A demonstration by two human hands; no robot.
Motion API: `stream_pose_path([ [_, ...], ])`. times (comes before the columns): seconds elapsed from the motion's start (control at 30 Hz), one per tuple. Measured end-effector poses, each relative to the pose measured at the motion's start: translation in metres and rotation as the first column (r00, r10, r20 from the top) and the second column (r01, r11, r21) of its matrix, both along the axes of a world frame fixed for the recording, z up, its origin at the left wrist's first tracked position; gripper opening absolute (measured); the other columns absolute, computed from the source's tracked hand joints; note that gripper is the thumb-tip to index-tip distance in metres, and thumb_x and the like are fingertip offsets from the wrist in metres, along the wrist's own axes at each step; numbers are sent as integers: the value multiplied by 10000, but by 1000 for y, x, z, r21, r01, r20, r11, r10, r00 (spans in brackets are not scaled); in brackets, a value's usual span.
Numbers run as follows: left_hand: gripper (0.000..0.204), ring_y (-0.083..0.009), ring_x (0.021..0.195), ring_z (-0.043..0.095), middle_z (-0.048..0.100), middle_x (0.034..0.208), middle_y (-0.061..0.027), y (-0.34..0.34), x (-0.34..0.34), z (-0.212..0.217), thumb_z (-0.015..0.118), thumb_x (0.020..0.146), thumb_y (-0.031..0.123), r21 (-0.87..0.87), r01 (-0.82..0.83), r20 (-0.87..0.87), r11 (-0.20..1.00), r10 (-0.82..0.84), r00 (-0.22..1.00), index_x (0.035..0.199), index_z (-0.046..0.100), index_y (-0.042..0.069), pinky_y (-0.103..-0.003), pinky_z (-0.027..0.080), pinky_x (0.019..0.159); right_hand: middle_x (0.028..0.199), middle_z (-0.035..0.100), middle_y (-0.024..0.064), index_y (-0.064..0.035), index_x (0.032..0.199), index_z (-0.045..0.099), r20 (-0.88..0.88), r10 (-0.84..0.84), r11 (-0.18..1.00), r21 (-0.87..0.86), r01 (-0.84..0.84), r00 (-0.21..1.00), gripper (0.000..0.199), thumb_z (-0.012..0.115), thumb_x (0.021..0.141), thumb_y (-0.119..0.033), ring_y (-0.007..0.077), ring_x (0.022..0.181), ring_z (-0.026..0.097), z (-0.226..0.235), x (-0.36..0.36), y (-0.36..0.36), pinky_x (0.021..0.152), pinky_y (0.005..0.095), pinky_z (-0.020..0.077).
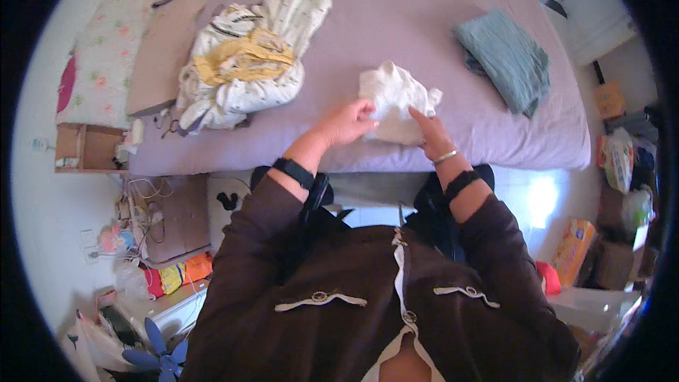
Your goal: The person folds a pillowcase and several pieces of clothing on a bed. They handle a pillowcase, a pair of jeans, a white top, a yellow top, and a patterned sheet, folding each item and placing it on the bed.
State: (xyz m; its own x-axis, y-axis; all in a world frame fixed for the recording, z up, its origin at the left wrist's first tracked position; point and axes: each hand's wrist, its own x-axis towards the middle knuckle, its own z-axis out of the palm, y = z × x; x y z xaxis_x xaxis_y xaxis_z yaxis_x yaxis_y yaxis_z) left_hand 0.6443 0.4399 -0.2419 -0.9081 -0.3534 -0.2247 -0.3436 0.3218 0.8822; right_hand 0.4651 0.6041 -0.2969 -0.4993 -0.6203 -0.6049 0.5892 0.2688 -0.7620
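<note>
Near the front edge of one mauve-sheeted bed (396,14), one crumpled white cloth garment (392,92) lies between two bare hands. The left hand (345,123), thumb and fingertips slightly parted, meets its left edge; the right hand (433,134) touches its right side, fingers partly hidden. Whether either pinches the fabric, I cannot tell. One folded teal cloth (506,60) lies farther right.
</note>
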Motion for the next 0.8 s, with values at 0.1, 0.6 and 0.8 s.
stream_pose_path([
  [0.1,353,-180,1061,624,676,1117,-81,-18,46,2,713,899,213,-8,-96,34,995,96,995,1183,618,25,-337,502,924,1180,657,110,6,1321,546,-76,13,997,-69,-18,997,492,688,915,-232,229,1031,657,-9,-10,-13,891,374,534],
  [0.6,280,-143,793,620,672,903,-75,-237,205,-6,722,844,163,-117,-921,-399,371,832,386,1080,676,19,-310,502,718,1150,623,129,-39,1179,539,-101,-443,848,-369,380,891,389,632,964,-351,234,1048,630,86,-270,89,893,414,511],
  [0.8,370,-111,791,581,648,902,-37,-236,164,11,761,818,179,288,-869,-192,402,913,359,1149,678,36,-346,463,689,876,687,43,-114,943,637,-50,-337,912,-263,313,940,163,625,962,-276,185,852,658,17,-214,119,697,327,521],
])
